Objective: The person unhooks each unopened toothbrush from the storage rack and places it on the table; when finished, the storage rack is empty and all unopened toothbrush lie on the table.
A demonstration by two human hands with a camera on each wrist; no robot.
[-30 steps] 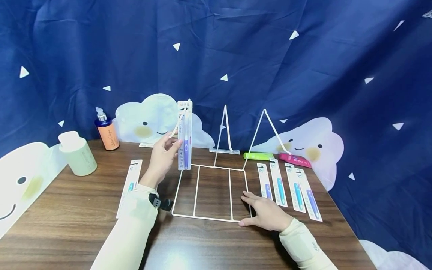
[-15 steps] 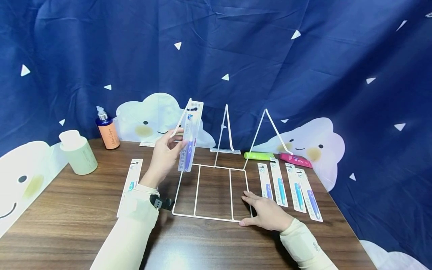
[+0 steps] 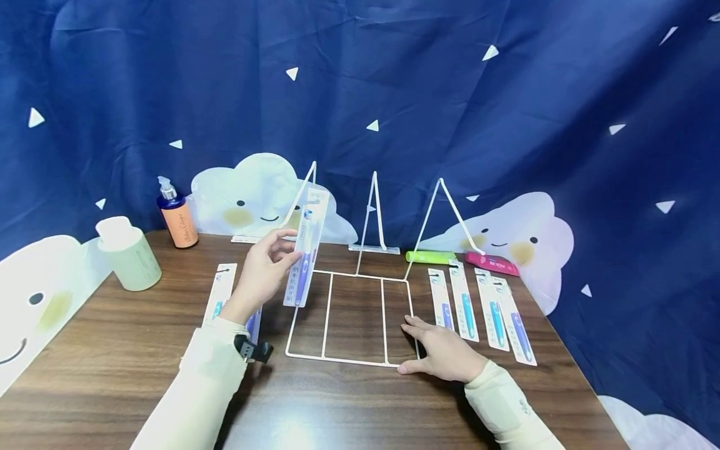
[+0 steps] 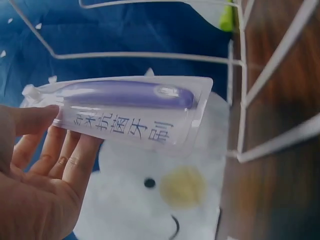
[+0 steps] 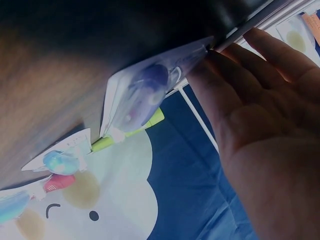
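My left hand point(image 3: 267, 262) holds a packaged purple toothbrush point(image 3: 305, 253) upright and tilted, just left of the white wire rack point(image 3: 353, 315) on the wooden table point(image 3: 112, 375). In the left wrist view the toothbrush pack point(image 4: 130, 112) lies against my fingers point(image 4: 65, 150). My right hand point(image 3: 441, 350) rests flat on the table, fingers straight, touching the rack's near right corner. In the right wrist view my right fingers point(image 5: 235, 85) lie against the rack wire beside a packaged toothbrush point(image 5: 145, 95).
Several packaged toothbrushes point(image 3: 478, 306) lie in a row right of the rack, another pack point(image 3: 220, 294) at the left. A green tube point(image 3: 430, 257) and a pink tube point(image 3: 490, 264) lie at the back. A pump bottle point(image 3: 177, 219) and a pale green canister point(image 3: 128, 253) stand far left.
My left hand has lowered the toothbrush pack from the rack's left upright and brought it down and slightly left. The right hand has stayed put.
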